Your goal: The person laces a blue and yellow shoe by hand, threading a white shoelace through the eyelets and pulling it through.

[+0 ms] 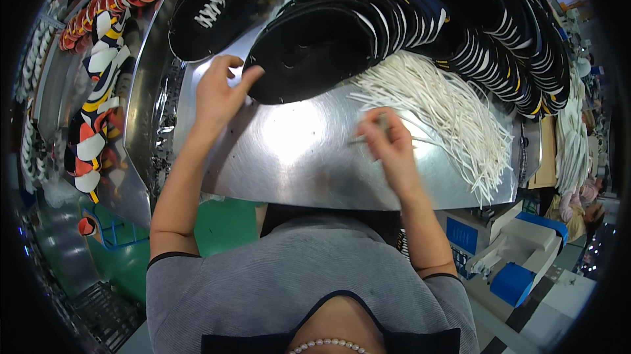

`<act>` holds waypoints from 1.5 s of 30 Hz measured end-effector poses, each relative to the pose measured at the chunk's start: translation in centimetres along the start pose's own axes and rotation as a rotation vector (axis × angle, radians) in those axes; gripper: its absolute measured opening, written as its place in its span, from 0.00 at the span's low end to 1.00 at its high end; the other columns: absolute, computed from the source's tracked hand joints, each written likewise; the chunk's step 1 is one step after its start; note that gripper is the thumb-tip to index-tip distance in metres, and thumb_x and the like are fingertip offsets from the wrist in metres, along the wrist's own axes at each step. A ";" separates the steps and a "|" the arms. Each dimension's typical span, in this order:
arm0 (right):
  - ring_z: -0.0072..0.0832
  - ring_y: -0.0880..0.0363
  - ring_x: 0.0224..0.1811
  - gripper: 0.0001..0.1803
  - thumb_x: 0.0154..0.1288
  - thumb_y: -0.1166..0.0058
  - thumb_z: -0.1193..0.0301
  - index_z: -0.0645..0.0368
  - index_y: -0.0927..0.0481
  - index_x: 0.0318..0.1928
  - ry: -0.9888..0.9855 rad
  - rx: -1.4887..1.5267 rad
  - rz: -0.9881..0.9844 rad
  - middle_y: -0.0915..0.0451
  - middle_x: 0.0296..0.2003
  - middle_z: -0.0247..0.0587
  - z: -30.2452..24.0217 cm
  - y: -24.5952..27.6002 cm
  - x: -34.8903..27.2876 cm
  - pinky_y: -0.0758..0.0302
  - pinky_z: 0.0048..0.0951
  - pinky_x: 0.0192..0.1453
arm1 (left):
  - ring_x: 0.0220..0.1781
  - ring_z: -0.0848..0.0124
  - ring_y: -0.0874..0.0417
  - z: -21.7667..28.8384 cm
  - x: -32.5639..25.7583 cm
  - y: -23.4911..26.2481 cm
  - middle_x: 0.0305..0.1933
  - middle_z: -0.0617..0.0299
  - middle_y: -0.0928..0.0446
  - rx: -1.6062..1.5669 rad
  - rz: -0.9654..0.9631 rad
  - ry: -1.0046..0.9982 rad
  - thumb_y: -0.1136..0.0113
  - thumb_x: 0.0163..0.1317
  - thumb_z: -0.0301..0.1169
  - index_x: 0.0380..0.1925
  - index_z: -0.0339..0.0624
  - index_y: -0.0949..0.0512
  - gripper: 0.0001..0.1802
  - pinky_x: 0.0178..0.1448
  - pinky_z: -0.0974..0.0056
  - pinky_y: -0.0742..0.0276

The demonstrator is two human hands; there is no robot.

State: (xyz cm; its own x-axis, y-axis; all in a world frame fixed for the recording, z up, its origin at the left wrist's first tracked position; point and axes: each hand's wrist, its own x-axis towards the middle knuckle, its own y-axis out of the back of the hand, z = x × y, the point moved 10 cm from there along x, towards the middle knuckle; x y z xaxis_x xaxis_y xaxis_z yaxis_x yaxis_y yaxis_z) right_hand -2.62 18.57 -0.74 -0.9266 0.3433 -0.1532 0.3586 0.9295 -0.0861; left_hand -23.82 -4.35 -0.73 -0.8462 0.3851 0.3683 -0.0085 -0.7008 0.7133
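Note:
A nested stack of black shoe uppers (309,58) with white and dark blue edges lies on the metal table, its front piece facing me. At its left edge is my left hand (223,91), thumb and fingers apart, the thumb tip overlapping the black rim. My right hand (389,136) is over the table beside a pile of loose white shoelaces (440,107). Its fingers are pinched together, slightly blurred, around a small greyish thing whose kind I cannot make out. Farther left lies another black upper (213,15) with white lace threaded across it.
More stacked black uppers (493,51) fill the far right of the metal table (282,157). Orange, white and black shoe parts (98,124) line a rack on the left. A white and blue machine (519,255) stands right of me. Other people (582,209) are at the far right.

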 end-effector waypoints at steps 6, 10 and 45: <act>0.10 0.34 0.20 0.09 0.70 0.43 0.76 0.59 0.22 0.49 0.009 0.367 -0.430 0.19 0.33 0.33 -4.0 -5.4 -5.1 0.39 0.14 0.21 | 0.35 0.66 0.20 1.3 -2.0 2.6 0.36 0.57 0.21 0.011 0.145 0.068 0.33 0.63 0.33 0.41 0.36 0.22 0.12 0.44 0.64 0.24; 0.09 0.43 0.16 0.04 0.73 0.48 0.74 0.60 0.24 0.44 -0.025 0.461 -0.082 0.25 0.24 0.33 -1.8 3.5 -8.6 0.48 0.14 0.19 | 0.37 0.67 0.22 10.1 -6.0 12.2 0.35 0.60 0.23 -0.268 0.498 -0.049 0.38 0.62 0.22 0.41 0.37 0.23 0.08 0.48 0.65 0.27; 0.07 0.35 0.22 0.07 0.71 0.43 0.69 0.62 0.20 0.40 0.117 0.213 0.239 0.17 0.29 0.33 2.1 4.0 -4.6 0.42 0.11 0.26 | 0.70 0.58 0.29 16.8 -13.6 -12.8 0.62 0.48 0.26 -1.183 -1.066 0.624 0.54 0.76 0.53 0.61 0.28 0.28 0.34 0.79 0.60 0.40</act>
State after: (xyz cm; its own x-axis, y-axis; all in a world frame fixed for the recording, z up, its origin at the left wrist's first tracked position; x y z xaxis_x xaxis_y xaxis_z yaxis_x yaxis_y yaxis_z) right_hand 3.31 20.46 -2.50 -0.8155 0.5730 -0.0814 0.5717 0.7757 -0.2671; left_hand -3.26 9.45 -4.91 -0.2669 0.8683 -0.4181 -0.7822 -0.4486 -0.4323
